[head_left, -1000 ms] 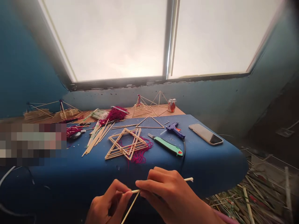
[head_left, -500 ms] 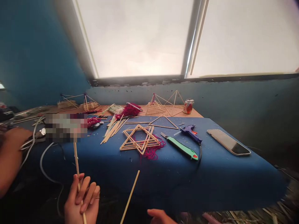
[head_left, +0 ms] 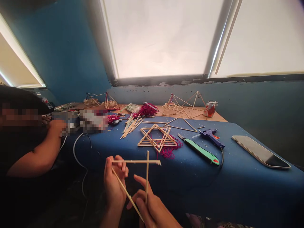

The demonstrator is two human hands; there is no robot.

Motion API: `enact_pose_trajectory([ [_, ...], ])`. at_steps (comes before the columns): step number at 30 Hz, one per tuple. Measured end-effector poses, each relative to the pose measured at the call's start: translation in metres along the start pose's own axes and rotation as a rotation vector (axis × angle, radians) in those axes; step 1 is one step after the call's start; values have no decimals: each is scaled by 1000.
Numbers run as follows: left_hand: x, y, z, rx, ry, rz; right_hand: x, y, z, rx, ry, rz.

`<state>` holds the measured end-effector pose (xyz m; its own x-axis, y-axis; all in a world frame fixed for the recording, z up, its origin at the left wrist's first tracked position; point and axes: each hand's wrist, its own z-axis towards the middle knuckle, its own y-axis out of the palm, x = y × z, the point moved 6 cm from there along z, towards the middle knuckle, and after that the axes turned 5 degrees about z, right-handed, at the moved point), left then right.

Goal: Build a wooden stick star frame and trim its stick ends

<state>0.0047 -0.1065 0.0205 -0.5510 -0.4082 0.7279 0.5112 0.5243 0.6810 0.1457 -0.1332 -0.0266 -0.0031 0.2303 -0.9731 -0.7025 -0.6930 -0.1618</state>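
In the head view my left hand [head_left: 116, 182] is closed at the left corner of thin wooden sticks. One stick [head_left: 135, 161] runs sideways from its fingertips, and another stick [head_left: 127, 193] slants down toward my right hand [head_left: 153, 205]. My right hand is closed around the lower part of an upright stick [head_left: 147, 177], index finger extended beside it. The upright stick crosses the sideways one near its right end. Whether the sticks are joined at the corners I cannot tell. Beyond my hands a six-pointed star of sticks [head_left: 144, 145] lies on magenta yarn [head_left: 169, 152].
A green-handled cutter [head_left: 201, 151], a purple glue gun [head_left: 210, 135] and a phone [head_left: 260, 151] lie on the blue table [head_left: 190, 186]. Loose sticks [head_left: 131, 126], a stick triangle [head_left: 181, 124] and a can [head_left: 210, 109] are farther back. A co-worker's arm [head_left: 40, 155] reaches in at left.
The view has turned left, bringing the co-worker into sight. My left hand has risen and moved right in the view. My right hand has come in, and the sticks now form a crossed triangle.
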Motion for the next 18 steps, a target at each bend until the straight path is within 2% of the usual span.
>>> enact_pose_trajectory([
  [2, 13, 17, 21, -4, -36, 11, -32, -11, 30, 27, -52, -120],
  [4, 26, 35, 40, -43, -70, 16, -51, -15, 62, 16, -34, -123],
  [6, 40, 48, 59, -85, -76, 18, -58, -14, 88, -6, -24, -79],
  [8, 54, 55, 79, -131, -70, 31, -54, -11, 103, -18, -18, -17],
  [10, 68, 60, 105, -184, -54, 49, -44, -10, 104, -12, -3, 47],
  [13, 80, 66, 157, -204, -27, 119, -26, -11, 85, -22, 53, 118],
  [18, 69, 88, 247, -177, -90, 366, 6, -21, 39, 34, 157, 93],
])
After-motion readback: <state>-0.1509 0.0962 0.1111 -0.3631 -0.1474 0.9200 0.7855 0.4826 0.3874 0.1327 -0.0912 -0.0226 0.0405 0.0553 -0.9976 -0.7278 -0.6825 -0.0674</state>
